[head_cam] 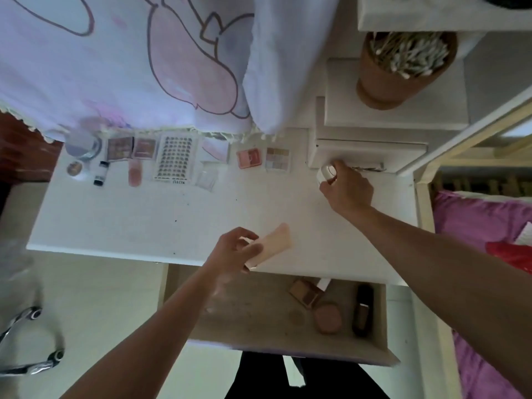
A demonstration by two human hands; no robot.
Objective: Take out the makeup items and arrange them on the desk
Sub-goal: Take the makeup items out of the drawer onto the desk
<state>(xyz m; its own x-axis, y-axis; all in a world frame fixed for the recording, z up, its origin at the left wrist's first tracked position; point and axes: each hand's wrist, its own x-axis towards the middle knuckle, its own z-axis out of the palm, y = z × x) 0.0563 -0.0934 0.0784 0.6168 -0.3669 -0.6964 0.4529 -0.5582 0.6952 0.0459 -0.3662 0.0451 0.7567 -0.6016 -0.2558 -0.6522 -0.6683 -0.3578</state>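
In the open, dull-grained drawer (253,326) at lower centre lay a round pink compact (328,318) and a dark tube (363,309). Just above, my left hand (233,251) pinched a soft, flat-ended peach tube (275,240) over the smooth white desk (172,220). Farther, right of centre, my right hand (347,188) curled round what looked like a small white jar (326,171). Flat square palettes (277,159) lined the far edge.

Dim, flat indoor light, no hard shadows. Brightest on the printed cloth (115,67) beyond the left hand (234,250). Drawer (247,321) nearside of that hand is murky. Left hand and its peach tube (277,240) are motion-smeared; right hand (348,190) with white jar (326,171) is sharper. Edges bow, wide-angle.
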